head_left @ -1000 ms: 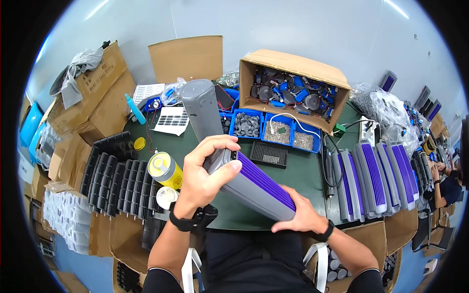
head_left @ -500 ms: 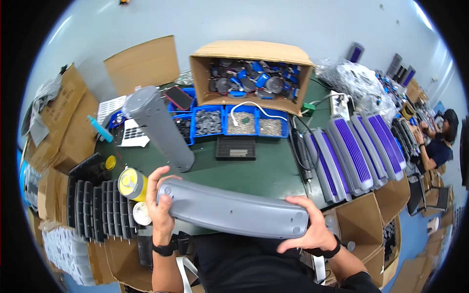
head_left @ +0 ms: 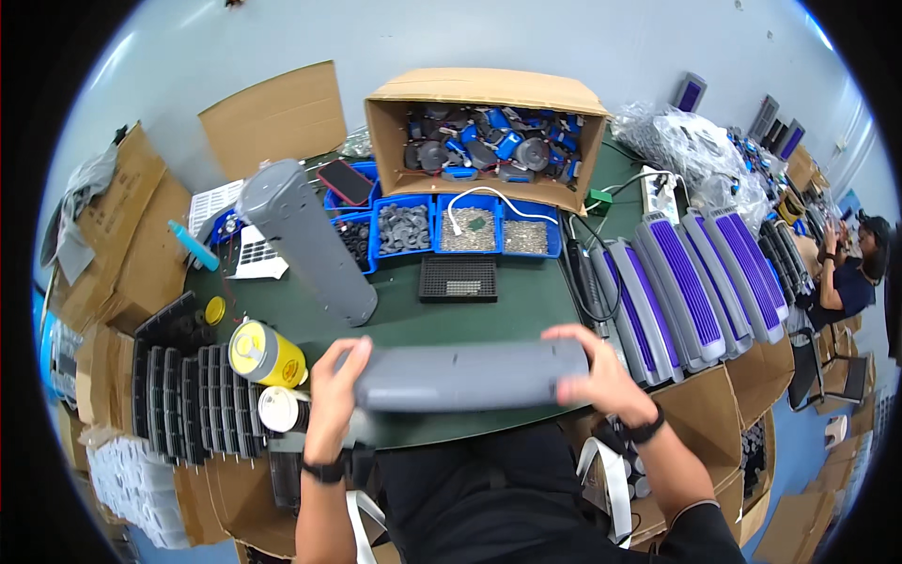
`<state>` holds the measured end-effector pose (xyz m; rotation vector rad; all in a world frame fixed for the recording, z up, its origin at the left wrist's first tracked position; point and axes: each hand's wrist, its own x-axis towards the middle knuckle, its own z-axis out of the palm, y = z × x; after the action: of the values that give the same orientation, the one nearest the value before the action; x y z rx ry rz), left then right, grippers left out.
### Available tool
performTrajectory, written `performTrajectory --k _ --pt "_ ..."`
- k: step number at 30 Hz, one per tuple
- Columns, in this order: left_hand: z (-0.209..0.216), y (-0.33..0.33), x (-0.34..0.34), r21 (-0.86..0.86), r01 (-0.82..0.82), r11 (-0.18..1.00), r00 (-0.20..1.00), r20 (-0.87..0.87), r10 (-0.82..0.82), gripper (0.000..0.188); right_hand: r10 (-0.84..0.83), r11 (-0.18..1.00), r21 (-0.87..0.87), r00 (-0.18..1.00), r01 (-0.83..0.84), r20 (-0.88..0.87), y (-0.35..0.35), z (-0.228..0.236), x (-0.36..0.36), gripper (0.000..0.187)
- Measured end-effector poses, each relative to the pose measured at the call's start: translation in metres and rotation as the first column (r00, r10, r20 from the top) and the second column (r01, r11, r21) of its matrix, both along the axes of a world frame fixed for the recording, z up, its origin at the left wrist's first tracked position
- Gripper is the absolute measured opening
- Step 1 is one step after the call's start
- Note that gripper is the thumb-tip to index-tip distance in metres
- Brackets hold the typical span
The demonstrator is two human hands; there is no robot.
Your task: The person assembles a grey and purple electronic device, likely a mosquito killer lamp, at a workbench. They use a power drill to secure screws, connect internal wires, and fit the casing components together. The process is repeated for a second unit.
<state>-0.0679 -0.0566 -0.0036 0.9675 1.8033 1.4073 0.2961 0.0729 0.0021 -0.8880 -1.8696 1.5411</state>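
Observation:
Between my two hands is a long grey plastic housing (head_left: 470,378), held level over the near edge of the green table and blurred by motion. My left hand (head_left: 334,390) is closed round its left end, and my right hand (head_left: 606,381) grips the right end with fingers on the far side. A similar grey housing (head_left: 315,254) stands on end beyond my left hand. Straight ahead lies a black screw tray (head_left: 458,279) with a small patch of screws in it. Nearest my left wrist are a yellow-and-grey container (head_left: 268,354) and a white-lidded cup (head_left: 280,410).
Blue bins (head_left: 404,228) of small parts line the back, before a cardboard box (head_left: 489,89) of motor-like parts. Purple-and-grey housings (head_left: 681,291) lean at right beside a corded electric screwdriver (head_left: 584,282). Black parts (head_left: 193,404) stand at left. A co-worker (head_left: 846,268) sits far right.
The housing has moved away from my body, and its lower right end has come up so that it is level. Both hands moved with it, still gripping the ends.

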Motion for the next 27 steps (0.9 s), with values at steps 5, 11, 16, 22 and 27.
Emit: performTrajectory --k 5,11,16,22,27 --pt "-0.036 0.078 -0.016 -0.392 -0.063 0.918 0.965 -0.260 -0.045 0.070 -0.471 0.882 -0.004 0.882 0.471 0.011 0.073 -0.062 -0.050 0.036" --pt "-0.035 0.088 -0.009 -0.390 0.046 0.920 0.922 -0.337 -0.189 0.050 -0.426 0.861 0.303 0.905 0.408 -0.005 0.080 -0.078 -0.049 0.041" --pt "-0.056 0.071 -0.006 -0.018 0.038 0.999 0.909 -0.414 -0.042 0.037 -0.420 0.867 0.291 0.908 0.405 -0.011 0.073 -0.069 -0.061 0.041" --pt "-0.048 0.086 -0.012 -0.192 0.107 0.976 0.887 -0.425 -0.181 0.039 -0.439 0.874 0.247 0.898 0.419 0.032 0.079 -0.066 -0.054 0.049" --pt "-0.024 0.079 -0.012 -0.371 0.053 0.927 0.805 -0.534 -0.259 0.049 -0.461 0.573 0.744 0.886 0.343 -0.053 0.007 -0.034 -0.043 0.052"
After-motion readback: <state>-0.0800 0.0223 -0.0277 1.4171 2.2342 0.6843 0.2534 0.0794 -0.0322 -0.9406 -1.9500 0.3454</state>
